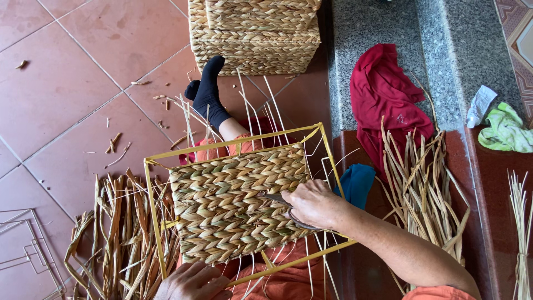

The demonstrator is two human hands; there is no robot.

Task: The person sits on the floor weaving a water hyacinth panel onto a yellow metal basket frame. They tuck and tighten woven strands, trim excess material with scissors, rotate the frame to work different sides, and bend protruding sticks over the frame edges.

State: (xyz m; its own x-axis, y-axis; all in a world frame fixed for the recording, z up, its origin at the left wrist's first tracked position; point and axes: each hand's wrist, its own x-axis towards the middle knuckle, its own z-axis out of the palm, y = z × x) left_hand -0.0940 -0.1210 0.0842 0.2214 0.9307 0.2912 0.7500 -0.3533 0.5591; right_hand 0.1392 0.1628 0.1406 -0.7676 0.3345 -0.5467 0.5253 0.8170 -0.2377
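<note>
A yellow wire frame (150, 194) rests across my lap, partly filled with a woven panel (233, 203) of braided dried straw. My right hand (313, 203) lies on the panel's right edge, shut on a pair of scissors (277, 198) whose blades point left over the weave. My left hand (191, 280) grips the frame's near edge at the bottom. Thin white strings (261, 111) stick out beyond the frame's far side. My leg in a black sock (208, 91) stretches out under the frame.
Finished woven baskets (255, 36) are stacked at the top. Loose dried straw lies in piles at lower left (116, 239) and right (422, 189). A red cloth (386, 94), a blue cloth (355, 183) and a green cloth (505, 130) lie on the stone step. Bare wire frames (25, 250) sit at far left.
</note>
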